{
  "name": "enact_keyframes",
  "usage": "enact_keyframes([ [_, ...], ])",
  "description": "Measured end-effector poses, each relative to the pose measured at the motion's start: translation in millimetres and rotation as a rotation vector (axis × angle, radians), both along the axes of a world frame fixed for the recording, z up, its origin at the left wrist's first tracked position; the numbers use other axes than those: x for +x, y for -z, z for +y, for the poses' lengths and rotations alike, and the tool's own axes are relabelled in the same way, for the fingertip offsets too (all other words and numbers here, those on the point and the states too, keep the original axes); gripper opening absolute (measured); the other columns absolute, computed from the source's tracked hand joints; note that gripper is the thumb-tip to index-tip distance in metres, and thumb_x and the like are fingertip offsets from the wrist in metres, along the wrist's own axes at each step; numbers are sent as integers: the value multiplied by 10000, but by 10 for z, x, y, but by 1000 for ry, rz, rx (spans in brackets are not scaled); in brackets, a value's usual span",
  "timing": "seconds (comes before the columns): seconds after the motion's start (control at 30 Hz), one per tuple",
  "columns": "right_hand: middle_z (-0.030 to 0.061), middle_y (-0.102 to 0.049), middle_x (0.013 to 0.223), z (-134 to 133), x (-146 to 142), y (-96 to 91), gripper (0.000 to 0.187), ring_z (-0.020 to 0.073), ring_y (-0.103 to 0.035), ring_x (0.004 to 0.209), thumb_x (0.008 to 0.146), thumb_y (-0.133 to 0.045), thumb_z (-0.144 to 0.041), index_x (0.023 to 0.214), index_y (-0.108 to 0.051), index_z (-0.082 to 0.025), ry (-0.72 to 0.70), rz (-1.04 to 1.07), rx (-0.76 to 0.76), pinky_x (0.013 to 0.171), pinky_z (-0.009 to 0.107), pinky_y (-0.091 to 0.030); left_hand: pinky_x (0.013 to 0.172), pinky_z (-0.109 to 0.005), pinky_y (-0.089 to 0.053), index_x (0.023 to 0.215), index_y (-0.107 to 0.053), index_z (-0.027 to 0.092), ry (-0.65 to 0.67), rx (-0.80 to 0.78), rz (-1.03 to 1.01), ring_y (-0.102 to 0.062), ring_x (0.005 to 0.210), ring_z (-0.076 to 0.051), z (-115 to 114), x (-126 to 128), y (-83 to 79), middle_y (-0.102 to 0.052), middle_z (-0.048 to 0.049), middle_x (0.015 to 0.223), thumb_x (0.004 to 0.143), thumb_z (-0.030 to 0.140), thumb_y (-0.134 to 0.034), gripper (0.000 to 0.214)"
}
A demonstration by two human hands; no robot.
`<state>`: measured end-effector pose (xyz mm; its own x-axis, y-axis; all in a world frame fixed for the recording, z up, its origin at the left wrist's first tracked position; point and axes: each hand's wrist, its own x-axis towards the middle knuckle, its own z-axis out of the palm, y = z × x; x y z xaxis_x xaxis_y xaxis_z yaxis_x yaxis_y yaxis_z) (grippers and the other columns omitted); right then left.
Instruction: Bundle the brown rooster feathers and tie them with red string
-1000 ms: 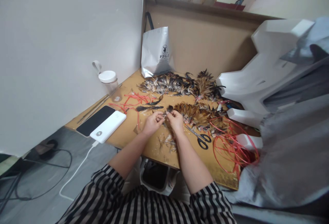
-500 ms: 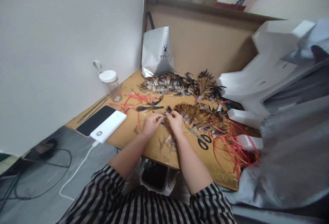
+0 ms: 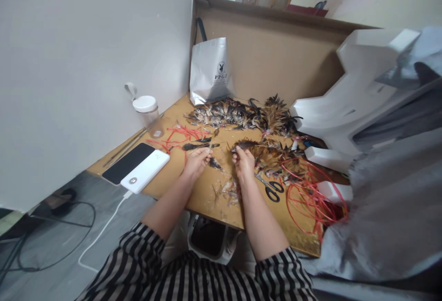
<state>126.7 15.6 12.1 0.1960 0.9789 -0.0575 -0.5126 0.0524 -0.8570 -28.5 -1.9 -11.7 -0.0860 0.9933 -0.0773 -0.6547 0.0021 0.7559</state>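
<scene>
“Cardboard panel (image 3: pixel 283 57) at the back, brown table (image 3: pixel 209 204) in front, a far feather row (image 3: pixel 235 112) and a near feather row (image 3: pixel 274 157) across it, within reach, I'd say. Red ribbon (image 3: pixel 319 204) hides some of the near one's right end.”

“And your hands?”

“Apart. My left hand (image 3: pixel 197 162) is pinched at the fingertips; on what, I can't tell. My right hand (image 3: pixel 244 165), left of the scissors (image 3: pixel 266 183), pinches a dark feather (image 3: pixel 246 144) at the near row's left end, probably to spare the plume; fingers cover its gripped tip.”
</scene>
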Motion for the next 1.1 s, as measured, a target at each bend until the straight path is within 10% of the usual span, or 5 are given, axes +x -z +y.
enact_keyframes([
  [0.33, -35, -555, 532, -141, -165, -4, 272, 36, -430, 408, 530, -733, -245, 736, -591, -137, -455, -89, -34, 383, 149, -331, 474, -101, -403, 729, -582, 88, 245, -48, -147, -516, 523, -22, -52, 4, -26, -605, -25, 684, 659, 103, -666, 110],
  [1.1, -37, -526, 447, -81, -155, 85, 221, 51, -413, 374, 526, -707, -281, 639, -584, -137, -356, -220, -20, 373, 176, -306, 476, -167, -364, 752, -633, 98, 242, -7, 324, -530, 511, -66, -69, 72, 8, -622, -38, 622, 587, 274, -725, 258],
])
